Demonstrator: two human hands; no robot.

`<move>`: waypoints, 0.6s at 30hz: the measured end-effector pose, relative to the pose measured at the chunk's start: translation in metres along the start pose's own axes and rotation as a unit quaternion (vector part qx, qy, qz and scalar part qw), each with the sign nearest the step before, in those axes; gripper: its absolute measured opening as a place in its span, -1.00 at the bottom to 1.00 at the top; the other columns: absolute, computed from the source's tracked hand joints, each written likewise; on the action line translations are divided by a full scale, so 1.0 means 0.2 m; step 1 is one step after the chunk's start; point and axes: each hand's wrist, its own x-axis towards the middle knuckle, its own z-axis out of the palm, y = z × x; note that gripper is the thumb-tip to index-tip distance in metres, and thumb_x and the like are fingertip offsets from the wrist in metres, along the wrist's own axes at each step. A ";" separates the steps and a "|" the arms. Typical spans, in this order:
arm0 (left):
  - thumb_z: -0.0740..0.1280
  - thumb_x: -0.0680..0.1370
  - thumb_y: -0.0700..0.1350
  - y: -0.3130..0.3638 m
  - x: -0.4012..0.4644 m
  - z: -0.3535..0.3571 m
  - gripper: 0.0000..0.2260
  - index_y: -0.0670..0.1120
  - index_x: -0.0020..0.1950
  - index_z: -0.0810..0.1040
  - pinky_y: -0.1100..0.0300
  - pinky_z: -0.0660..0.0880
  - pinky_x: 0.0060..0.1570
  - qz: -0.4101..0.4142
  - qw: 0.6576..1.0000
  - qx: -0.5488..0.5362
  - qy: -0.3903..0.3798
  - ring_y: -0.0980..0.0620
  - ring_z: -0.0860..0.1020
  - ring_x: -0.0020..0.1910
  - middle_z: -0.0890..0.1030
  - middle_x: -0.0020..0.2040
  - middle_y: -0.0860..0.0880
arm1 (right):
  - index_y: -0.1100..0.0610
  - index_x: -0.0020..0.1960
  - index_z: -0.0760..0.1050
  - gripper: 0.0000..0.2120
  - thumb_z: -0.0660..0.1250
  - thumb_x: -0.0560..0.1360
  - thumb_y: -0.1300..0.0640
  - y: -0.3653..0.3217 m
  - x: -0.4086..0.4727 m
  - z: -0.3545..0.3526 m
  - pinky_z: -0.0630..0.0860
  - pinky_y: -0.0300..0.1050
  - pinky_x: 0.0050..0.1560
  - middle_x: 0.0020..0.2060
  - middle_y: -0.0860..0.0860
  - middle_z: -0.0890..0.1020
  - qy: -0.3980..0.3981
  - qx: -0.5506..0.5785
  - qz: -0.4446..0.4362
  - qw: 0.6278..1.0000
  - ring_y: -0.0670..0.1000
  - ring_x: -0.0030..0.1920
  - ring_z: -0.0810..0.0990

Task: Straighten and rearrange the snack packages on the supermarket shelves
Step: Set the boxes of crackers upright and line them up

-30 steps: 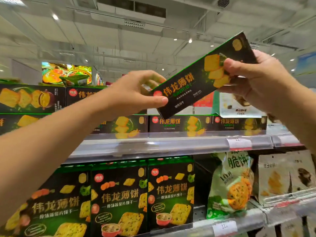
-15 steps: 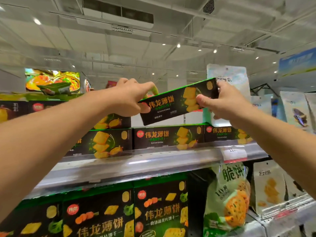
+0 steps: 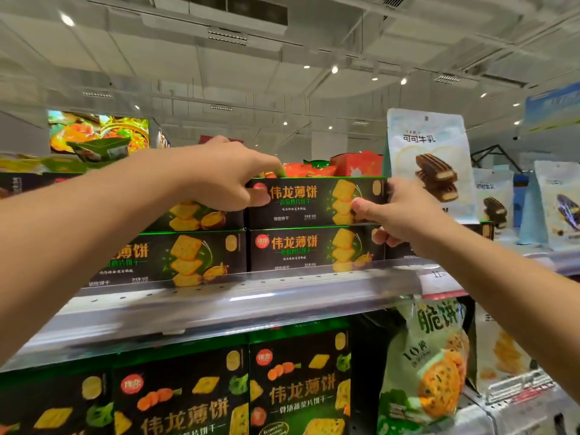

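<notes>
Gripping the flat rectangular cardboard cracker box (image 3: 314, 200): left hand (image 3: 219, 177); right hand (image 3: 398, 215)

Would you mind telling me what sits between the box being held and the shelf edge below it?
In the head view, one identical black cracker box lies under the held box, resting behind the shelf edge.

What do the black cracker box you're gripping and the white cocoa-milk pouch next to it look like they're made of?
Black cracker box, held by the left hand and right hand: likely printed cardboard with a slight sheen, going by its flat faces and crisp straight edges. White pouch: probably matte plastic film, judging by its soft, sealed top edge with a hang hole and gently curved face.
</notes>
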 end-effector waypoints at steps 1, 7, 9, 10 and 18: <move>0.31 0.55 0.15 0.01 -0.01 0.00 -0.53 0.16 0.43 0.31 0.03 0.43 0.13 0.002 1.000 -0.009 -0.004 -0.05 0.50 0.10 0.59 0.20 0.01 | 0.08 0.03 0.50 -0.77 0.44 0.49 -0.02 0.01 0.00 0.01 0.42 -0.23 -0.58 -0.21 0.06 0.67 -0.002 0.002 0.002 1.000 -0.02 -0.53 0.60; 0.38 0.51 0.16 0.04 -0.04 0.04 -0.42 0.13 0.47 0.27 0.01 0.50 0.12 -0.002 1.000 -0.018 -0.002 -0.05 0.52 0.20 0.55 0.30 0.01 | 0.02 0.01 0.45 -0.81 0.41 0.50 -0.02 0.05 -0.01 0.03 0.47 -0.20 -0.55 -0.20 0.07 0.66 0.001 0.017 -0.006 1.000 0.04 -0.50 0.63; 0.38 0.52 0.14 0.05 -0.05 0.04 -0.41 0.12 0.49 0.25 0.05 0.49 0.11 -0.001 1.000 -0.018 -0.002 -0.04 0.51 0.21 0.54 0.32 0.02 | 0.05 0.07 0.46 -0.76 0.41 0.51 -0.03 0.06 -0.03 0.04 0.51 -0.16 -0.51 -0.19 0.08 0.67 -0.006 0.012 -0.003 1.000 0.06 -0.47 0.65; 0.37 0.52 0.15 0.06 -0.06 0.05 -0.39 0.11 0.51 0.22 0.05 0.48 0.13 -0.003 1.000 -0.002 0.002 -0.05 0.50 0.23 0.51 0.35 0.01 | 0.07 0.10 0.46 -0.74 0.41 0.50 -0.02 0.07 -0.04 0.04 0.53 -0.13 -0.49 -0.18 0.08 0.67 -0.008 0.012 -0.001 1.000 0.06 -0.46 0.66; 0.34 0.45 -0.10 0.54 -0.17 0.37 -0.62 -0.19 0.24 0.57 -0.12 0.50 0.10 0.123 0.955 0.025 0.269 -0.22 0.54 0.19 0.56 0.22 -0.23 | 0.15 0.35 0.43 -0.57 0.38 0.50 0.22 0.24 -0.39 0.02 0.45 -0.50 0.00 -0.01 -0.17 0.56 0.114 -0.095 -0.188 0.971 -0.34 -0.02 0.55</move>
